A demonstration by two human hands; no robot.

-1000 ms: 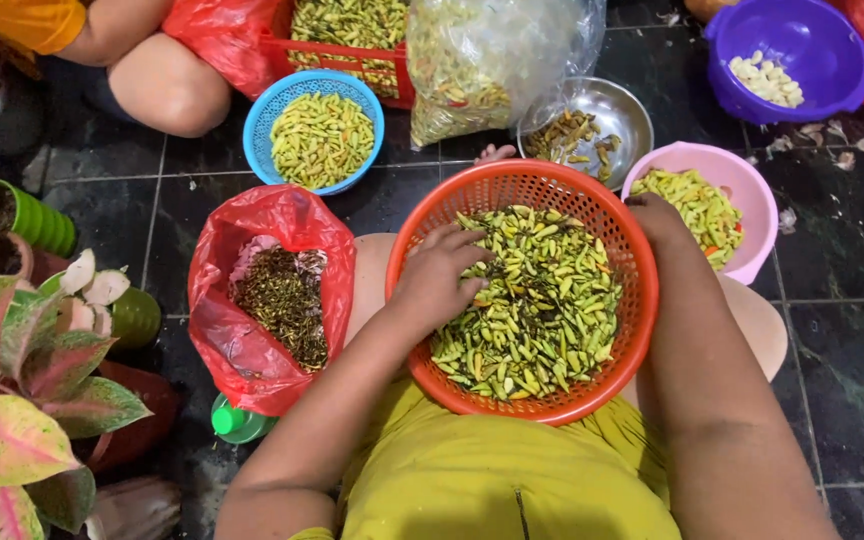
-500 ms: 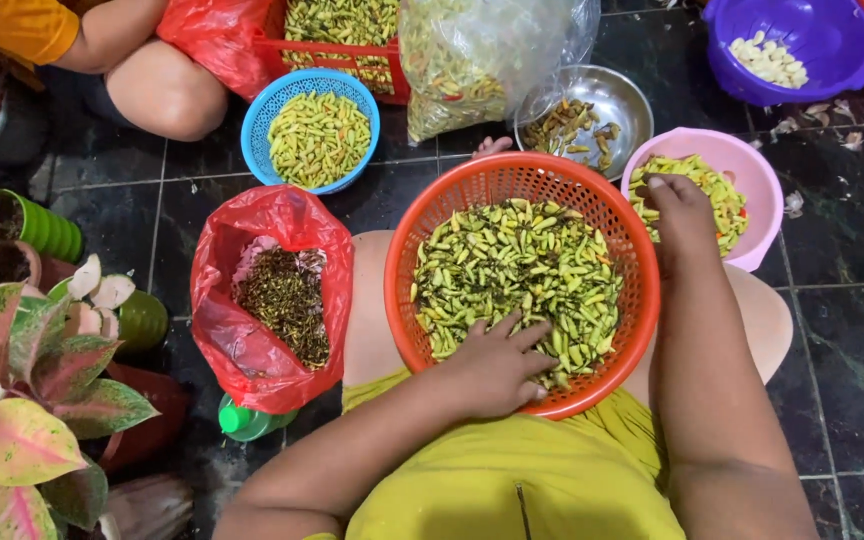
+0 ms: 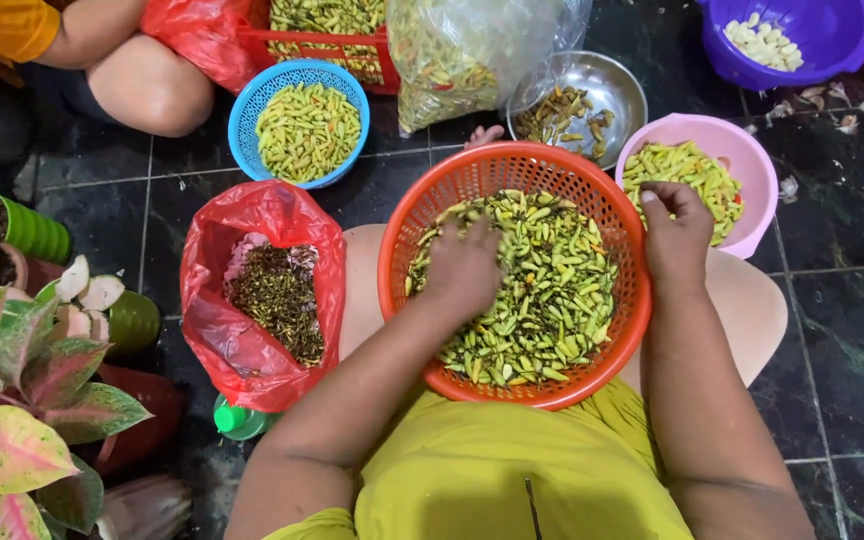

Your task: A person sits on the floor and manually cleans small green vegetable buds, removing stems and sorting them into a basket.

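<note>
On the lap, an orange basket (image 3: 422,300) heaped with green chillies (image 3: 542,290), sitting square between both arms; left hand (image 3: 464,268) palm-down in the pile, fingers spread flat over the chillies, not clearly pinching any single one; right hand (image 3: 677,232) curled loosely at the basket's far right rim, fingers bent toward the pink bowl (image 3: 752,170), can't honestly tell whether anything is held in it.

Just beyond the right hand, that pink bowl, part-filled with more green chillies and touching the basket's edge; up behind the basket, a steel bowl (image 3: 612,85) with a small heap of brownish bits; next to it a clear plastic bag (image 3: 472,50) stuffed with chillies; further left a blue basket (image 3: 252,120) also holding chillies; top right corner, a purple bowl (image 3: 822,45) with pale peeled cloves.

Left of the lap on the dark tiled floor (image 3: 852,330), a red plastic bag (image 3: 242,350) wide open, full of dark stems; down the left edge, potted plants with pink-green leaves (image 3: 12,400); top left, another person's knee (image 3: 147,85) close to the blue basket.
</note>
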